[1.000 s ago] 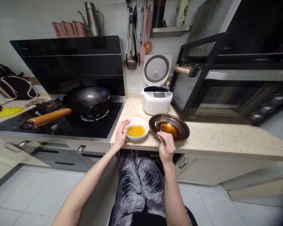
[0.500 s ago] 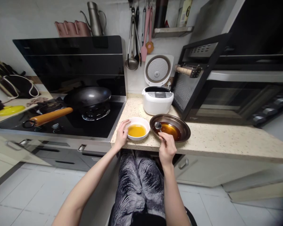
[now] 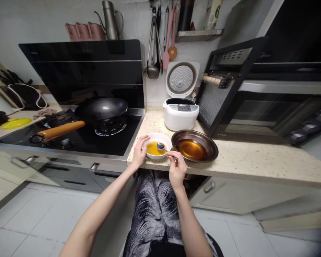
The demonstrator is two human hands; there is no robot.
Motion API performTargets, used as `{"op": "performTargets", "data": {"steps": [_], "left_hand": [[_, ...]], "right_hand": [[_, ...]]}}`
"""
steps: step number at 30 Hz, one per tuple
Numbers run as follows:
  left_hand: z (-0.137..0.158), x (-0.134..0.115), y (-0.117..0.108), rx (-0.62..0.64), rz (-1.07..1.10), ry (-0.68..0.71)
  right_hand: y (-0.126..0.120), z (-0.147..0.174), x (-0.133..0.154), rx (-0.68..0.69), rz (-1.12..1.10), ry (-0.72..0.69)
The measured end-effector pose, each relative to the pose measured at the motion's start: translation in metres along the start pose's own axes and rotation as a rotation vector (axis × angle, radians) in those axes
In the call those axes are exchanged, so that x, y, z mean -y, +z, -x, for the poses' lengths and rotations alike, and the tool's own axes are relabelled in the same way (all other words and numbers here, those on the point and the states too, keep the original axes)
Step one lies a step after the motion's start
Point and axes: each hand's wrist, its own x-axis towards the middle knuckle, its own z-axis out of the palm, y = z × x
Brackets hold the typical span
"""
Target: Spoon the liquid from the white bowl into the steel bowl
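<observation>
My left hand (image 3: 140, 151) grips the left rim of a white bowl (image 3: 169, 139), which holds a golden-yellow liquid (image 3: 151, 148). A metal spoon (image 3: 161, 146) is pinched by its handle in my right hand (image 3: 177, 167). The spoon's head is over the white bowl, at the liquid; whether it touches the surface I cannot tell. Just right of the white bowl stands a wider metal bowl (image 3: 213, 146) with a darker amber liquid (image 3: 191, 149) in it.
Behind the bowls a white rice cooker (image 3: 181, 117) stands with its lid up. To the left, a wok (image 3: 104, 108) with a wooden handle sits on the gas stove (image 3: 117, 144). An oven (image 3: 256, 114) fills the back right of the counter (image 3: 256, 160).
My right hand has moved left, carrying the spoon from the metal bowl to the white bowl. My left hand stays on the white bowl's rim. The camera view has shifted slightly.
</observation>
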Motion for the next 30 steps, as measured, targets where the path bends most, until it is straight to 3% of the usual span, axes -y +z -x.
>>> {"op": "performTargets", "data": {"steps": [15, 23, 30], "left_hand": [[0.000, -0.001, 0.001, -0.010, 0.014, 0.001], [0.000, -0.001, 0.000, -0.006, 0.004, -0.001], [0.000, 0.000, 0.000, 0.006, -0.004, -0.016]], "right_hand": [[0.012, 0.002, -0.010, 0.069, -0.003, 0.124], [0.018, 0.011, -0.019, -0.020, -0.087, 0.229], [0.021, 0.013, -0.017, -0.107, -0.150, 0.222]]}}
